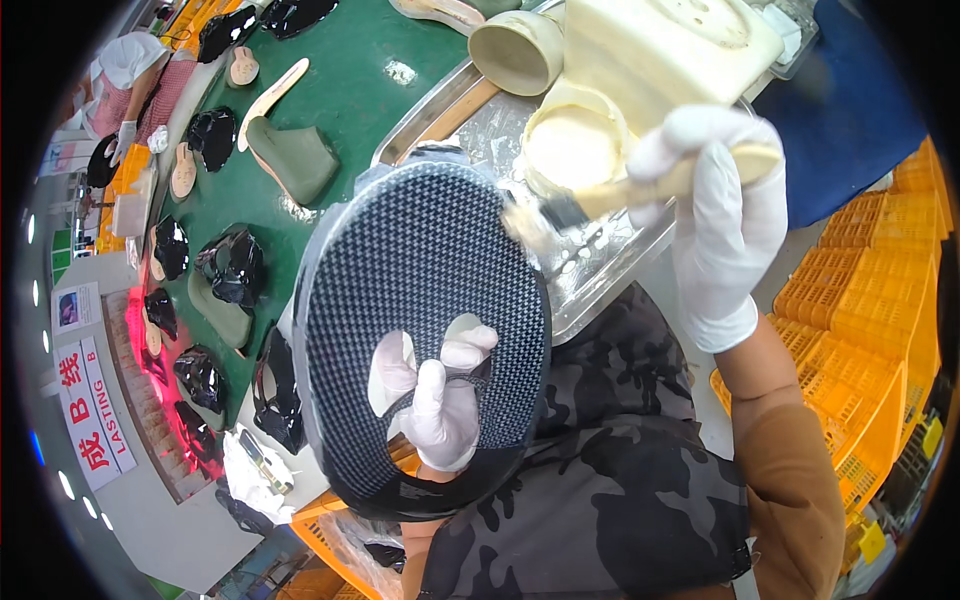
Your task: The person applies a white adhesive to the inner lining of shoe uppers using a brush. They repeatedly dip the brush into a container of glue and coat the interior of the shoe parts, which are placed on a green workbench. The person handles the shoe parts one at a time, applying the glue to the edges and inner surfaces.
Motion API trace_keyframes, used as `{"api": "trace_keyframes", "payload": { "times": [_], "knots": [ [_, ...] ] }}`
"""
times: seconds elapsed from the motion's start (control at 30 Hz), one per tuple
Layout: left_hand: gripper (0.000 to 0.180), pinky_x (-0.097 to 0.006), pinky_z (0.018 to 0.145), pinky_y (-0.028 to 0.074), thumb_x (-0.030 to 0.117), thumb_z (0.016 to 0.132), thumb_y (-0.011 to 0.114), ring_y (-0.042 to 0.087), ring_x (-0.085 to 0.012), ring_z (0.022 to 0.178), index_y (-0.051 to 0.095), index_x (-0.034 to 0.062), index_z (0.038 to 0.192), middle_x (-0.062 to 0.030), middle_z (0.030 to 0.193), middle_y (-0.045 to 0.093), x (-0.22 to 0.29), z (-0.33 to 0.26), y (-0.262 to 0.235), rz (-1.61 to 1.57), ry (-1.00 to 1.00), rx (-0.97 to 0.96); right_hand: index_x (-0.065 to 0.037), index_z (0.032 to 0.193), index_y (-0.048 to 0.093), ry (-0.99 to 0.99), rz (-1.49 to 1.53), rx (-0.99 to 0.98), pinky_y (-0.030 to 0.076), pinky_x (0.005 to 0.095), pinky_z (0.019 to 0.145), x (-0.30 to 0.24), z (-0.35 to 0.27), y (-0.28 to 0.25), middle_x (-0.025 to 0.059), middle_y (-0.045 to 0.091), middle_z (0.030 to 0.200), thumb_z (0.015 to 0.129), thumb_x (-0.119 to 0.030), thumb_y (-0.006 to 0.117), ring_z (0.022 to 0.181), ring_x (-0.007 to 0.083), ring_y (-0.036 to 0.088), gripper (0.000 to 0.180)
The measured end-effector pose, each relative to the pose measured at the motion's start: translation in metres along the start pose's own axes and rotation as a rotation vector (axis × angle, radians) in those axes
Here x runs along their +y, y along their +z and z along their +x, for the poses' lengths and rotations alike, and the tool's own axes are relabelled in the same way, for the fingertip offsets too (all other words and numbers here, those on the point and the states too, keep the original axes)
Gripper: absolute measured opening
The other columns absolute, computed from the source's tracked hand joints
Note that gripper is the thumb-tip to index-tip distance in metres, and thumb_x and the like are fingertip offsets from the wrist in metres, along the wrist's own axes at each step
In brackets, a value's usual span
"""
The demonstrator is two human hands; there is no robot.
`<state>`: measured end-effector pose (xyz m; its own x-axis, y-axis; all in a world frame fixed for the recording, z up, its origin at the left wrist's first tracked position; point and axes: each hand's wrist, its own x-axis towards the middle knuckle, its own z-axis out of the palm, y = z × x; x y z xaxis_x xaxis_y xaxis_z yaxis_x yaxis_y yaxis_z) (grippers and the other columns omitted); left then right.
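Note:
Close in front of me is a shoe upper (420, 260) with a black-and-grey houndstooth surface and a dark edge. My left hand (440, 415), in a white glove, grips it at the cut-outs, fingers curled and partly hidden by the material. Also gloved in white, my right hand (715, 210) is closed round the wooden handle of a brush (620, 197). The bristles are blurred and lie at the upper's right edge; whether they touch it I cannot tell. Just behind the brush stands a round pot (570, 150) of whitish paste.
A metal tray (490, 125) carries the pot, an empty-looking cream cup (517, 52) and a cream plastic container (660, 45). On the green table (350, 60) lie green shoe lasts (295, 160) and shiny black uppers (230, 265). Orange crates (850, 270) stack at right. Another person (130, 75) works far left.

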<state>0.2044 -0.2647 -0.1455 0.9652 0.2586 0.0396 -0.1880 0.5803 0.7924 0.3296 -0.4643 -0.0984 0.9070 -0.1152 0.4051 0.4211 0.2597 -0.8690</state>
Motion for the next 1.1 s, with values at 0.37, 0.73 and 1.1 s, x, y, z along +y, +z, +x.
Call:
{"api": "trace_keyframes", "payload": {
  "times": [0.37, 0.73, 1.1],
  "knots": [
    [0.045, -0.041, 0.079, 0.044, 0.009, 0.09, 0.044, 0.059, -0.0361, 0.093, 0.029, 0.0068, 0.133, -0.0226, 0.093, 0.061, -0.02, 0.029, 0.008, 0.309, 0.342, 0.038, -0.004, 0.106, 0.042, 0.398, -0.051, -0.176, 0.041, 0.0185, 0.044, -0.006, -0.014, 0.006, 0.0103, 0.057, 0.073, 0.092, -0.005, 0.037, 0.047, 0.0092, 0.047, 0.015],
    [0.043, -0.037, 0.082, 0.048, 0.011, 0.093, 0.04, 0.057, -0.0352, 0.101, 0.026, 0.0029, 0.133, -0.0226, 0.098, 0.061, -0.032, 0.061, 0.015, 0.409, 0.527, 0.112, -0.003, 0.103, 0.041, 0.305, -0.033, -0.277, 0.046, 0.0179, 0.048, 0.013, -0.008, 0.006, 0.0107, 0.057, 0.08, 0.091, -0.004, 0.041, 0.06, 0.0098, 0.055, 0.012],
    [0.032, -0.04, 0.095, 0.04, 0.012, 0.095, 0.034, 0.055, -0.0326, 0.106, 0.041, -0.002, 0.122, -0.0213, 0.1, 0.061, -0.04, 0.078, 0.01, 0.688, 0.571, 0.169, -0.002, 0.101, 0.042, 0.102, -0.077, -0.405, 0.048, 0.021, 0.054, 0.021, 0.005, 0.008, 0.0115, 0.056, 0.088, 0.09, -0.009, 0.049, 0.07, 0.0122, 0.057, 0.015]
  ]
}}
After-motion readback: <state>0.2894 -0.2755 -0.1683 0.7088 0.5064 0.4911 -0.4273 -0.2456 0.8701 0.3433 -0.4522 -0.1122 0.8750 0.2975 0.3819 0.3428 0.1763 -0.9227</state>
